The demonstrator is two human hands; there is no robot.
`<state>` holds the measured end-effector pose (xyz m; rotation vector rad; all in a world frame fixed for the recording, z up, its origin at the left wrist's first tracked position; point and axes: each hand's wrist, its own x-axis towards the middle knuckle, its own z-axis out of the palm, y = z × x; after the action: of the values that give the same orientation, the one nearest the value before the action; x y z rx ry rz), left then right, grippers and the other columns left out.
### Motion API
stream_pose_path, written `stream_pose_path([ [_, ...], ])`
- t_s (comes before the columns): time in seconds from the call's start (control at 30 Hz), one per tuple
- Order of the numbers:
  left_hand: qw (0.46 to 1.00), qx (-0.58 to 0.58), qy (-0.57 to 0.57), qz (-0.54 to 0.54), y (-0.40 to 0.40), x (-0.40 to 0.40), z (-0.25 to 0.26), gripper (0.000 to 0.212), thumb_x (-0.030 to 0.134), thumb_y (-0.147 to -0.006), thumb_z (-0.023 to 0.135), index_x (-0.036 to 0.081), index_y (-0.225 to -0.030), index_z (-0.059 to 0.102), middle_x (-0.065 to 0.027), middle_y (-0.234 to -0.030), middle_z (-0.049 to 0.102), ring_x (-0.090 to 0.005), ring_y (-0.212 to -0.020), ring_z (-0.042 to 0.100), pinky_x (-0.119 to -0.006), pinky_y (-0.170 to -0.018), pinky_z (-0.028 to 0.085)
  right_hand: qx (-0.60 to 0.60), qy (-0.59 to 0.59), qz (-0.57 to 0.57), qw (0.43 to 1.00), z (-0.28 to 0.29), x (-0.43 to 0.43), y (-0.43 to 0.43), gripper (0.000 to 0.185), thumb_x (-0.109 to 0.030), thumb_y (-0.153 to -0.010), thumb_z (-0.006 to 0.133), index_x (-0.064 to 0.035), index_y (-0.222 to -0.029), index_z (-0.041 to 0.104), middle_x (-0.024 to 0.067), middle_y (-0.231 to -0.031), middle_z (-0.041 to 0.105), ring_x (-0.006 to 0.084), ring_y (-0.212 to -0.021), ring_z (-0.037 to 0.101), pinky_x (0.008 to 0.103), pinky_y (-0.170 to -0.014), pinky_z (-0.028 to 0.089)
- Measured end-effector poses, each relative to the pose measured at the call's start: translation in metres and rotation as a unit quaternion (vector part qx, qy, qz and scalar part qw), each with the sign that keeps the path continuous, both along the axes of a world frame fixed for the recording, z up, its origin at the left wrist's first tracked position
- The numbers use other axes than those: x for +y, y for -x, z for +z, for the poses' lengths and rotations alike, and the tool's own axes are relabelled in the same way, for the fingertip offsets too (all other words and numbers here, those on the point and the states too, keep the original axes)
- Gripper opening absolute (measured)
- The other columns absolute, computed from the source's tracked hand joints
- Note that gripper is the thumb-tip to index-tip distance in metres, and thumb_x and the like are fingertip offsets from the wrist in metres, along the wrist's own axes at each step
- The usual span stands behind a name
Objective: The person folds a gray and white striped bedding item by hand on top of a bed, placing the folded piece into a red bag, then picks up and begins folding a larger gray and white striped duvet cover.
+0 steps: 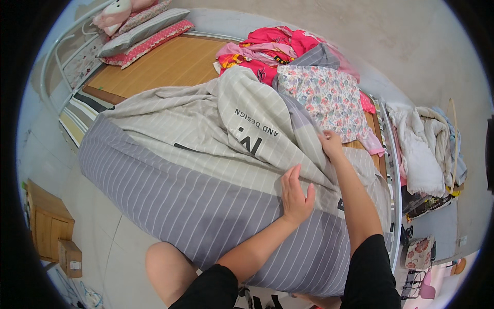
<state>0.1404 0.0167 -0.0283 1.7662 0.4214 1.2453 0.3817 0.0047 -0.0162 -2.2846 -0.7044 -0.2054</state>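
Observation:
A grey striped duvet cover (216, 193) with printed lettering is spread over the near side of a bed, bunched at its far edge and hanging down towards my legs. My left hand (297, 195) rests on its pale part with the fingers spread. Farther up and to the right, my right hand (331, 145) has its fingertips bent at the cover's pale edge, beside a folded floral cloth (324, 100). Whether the right fingers pinch the fabric cannot be made out.
Pink and red bedding (266, 50) lies heaped by the wall. Stacked pillows (146, 34) and a plush toy (114, 15) sit by the metal headboard (46, 77). White quilts (420, 154) are piled beyond the bed's right end. A wooden cabinet (50, 220) and a cardboard box (70, 258) stand at left.

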Motion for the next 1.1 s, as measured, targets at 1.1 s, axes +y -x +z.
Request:
stream_pose_path([
  [1.1, 0.866, 0.47, 0.044, 0.166, 0.014, 0.165, 0.049, 0.059, 0.042, -0.079, 0.058, -0.007, -0.111, 0.049, -0.0227, -0.1, 0.06, -0.0372, -0.09, 0.06, -0.045, -0.078, 0.047, -0.055, 0.041, 0.124, 0.99, -0.029, -0.132, 0.246, 0.011, -0.017, -0.084, 0.055, -0.0099, -0.091, 0.058, 0.0118, -0.081, 0.054, 0.0335, -0.073, 0.057, 0.0411, -0.063, 0.046],
])
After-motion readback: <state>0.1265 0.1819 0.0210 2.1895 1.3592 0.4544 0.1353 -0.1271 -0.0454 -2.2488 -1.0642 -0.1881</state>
